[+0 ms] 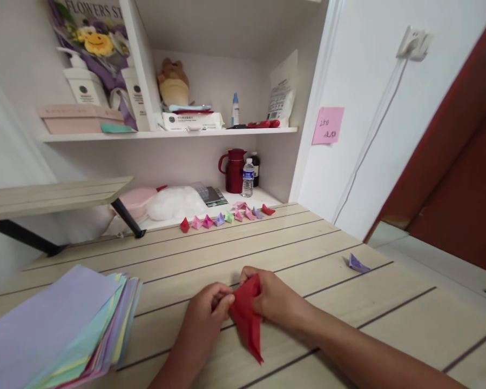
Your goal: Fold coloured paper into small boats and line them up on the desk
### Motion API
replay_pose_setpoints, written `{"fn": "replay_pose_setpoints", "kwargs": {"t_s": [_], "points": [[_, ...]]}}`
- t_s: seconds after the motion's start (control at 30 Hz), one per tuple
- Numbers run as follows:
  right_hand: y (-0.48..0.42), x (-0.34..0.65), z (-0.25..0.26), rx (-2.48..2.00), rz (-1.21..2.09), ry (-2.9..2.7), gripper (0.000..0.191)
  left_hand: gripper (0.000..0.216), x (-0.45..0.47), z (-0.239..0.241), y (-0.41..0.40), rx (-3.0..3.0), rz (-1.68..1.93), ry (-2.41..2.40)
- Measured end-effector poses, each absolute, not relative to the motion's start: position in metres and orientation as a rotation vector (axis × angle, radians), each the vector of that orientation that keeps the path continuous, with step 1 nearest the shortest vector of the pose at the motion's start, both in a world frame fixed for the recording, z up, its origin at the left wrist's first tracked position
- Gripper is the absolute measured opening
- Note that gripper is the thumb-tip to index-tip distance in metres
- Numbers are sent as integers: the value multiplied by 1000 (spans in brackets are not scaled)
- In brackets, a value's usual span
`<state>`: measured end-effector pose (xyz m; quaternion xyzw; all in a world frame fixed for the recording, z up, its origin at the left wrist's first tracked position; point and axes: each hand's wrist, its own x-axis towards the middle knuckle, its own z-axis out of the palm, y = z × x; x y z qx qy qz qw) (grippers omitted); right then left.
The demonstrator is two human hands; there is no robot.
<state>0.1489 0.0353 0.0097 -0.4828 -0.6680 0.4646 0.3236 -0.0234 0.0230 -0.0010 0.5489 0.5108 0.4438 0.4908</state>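
Note:
A folded piece of red paper (248,320) lies on the wooden table (291,243) in front of me, its point toward me. My left hand (206,319) pinches its left edge with fingers closed. My right hand (272,300) grips its upper right part, fingers curled over the fold. A stack of coloured paper sheets (60,329) lies at the near left.
A row of several small folded paper boats (227,217) lines the table's far edge. One purple folded piece (358,263) sits at the right. Shelves behind hold a red jug (235,170), a water bottle (248,178) and boxes. A raised board (52,195) stands left.

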Motion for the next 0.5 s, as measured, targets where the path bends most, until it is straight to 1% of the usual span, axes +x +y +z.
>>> {"fn": "replay_pose_setpoints", "kwargs": {"t_s": [0.13,0.2,0.37,0.43,0.5], "points": [[24,142,11,-1386,1050,-1896,14,33,-32,2,6,1352,1210,1407],[14,140,14,-1427,981,-1968,16,34,-36,0,-9,1348,1267,1484],[-14,146,17,-1523,906,-2097,16,28,-39,-12,-67,1380,1297,1527],[-23,147,17,-1551,860,-2133,14,34,-36,-20,-87,1378,1430,1593],[-32,146,16,-1573,789,-2164,13,43,-33,-29,-100,1460,1485,1653]]}}
